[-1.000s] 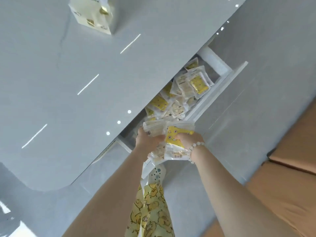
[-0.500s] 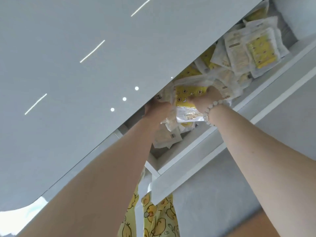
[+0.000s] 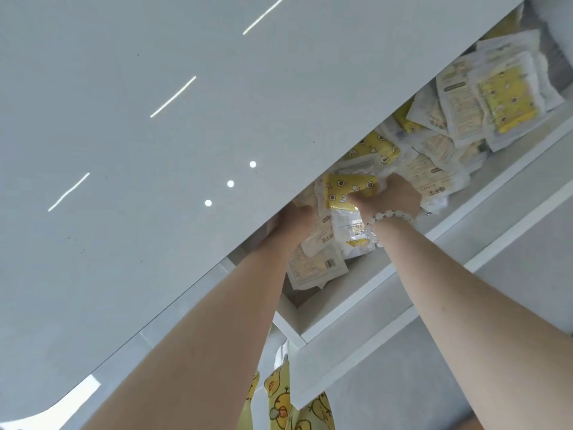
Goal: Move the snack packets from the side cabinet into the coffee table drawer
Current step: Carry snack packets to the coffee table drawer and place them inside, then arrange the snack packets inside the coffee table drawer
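One drawer (image 3: pixel 496 200) stands pulled out from under one grey, glossy desk (image 3: pixel 124 150), whose top mirrors three bright streaks and three round dots of light. The drawer holds a loose heap of snack packets (image 3: pixel 459 119), white and yellow, overlapping so much that an exact count is not possible, though well over a dozen show. They fill it from the far right end to the near corner, where a white packet with a barcode (image 3: pixel 319 262) lies flat on the bottom. Two bare hands reach into the drawer side by side. The right hand (image 3: pixel 393 197), with one bracelet of pale beads (image 3: pixel 387 217) on its wrist, grips one yellow packet (image 3: pixel 347 189) printed with stars and a moon: the thumb presses its near face and the fingers curl round its far side, above the heap and just under the desk's edge. A few white packets hang bunched below it, between the two wrists. The left hand (image 3: pixel 294 217) is pushed in beneath the desk's edge, touching that bunch; its fingers are hidden by the desk and the packets, so I cannot tell whether they hold anything. One yellow cloth printed with ducks (image 3: pixel 279 405) shows below the drawer, between the two forearms.
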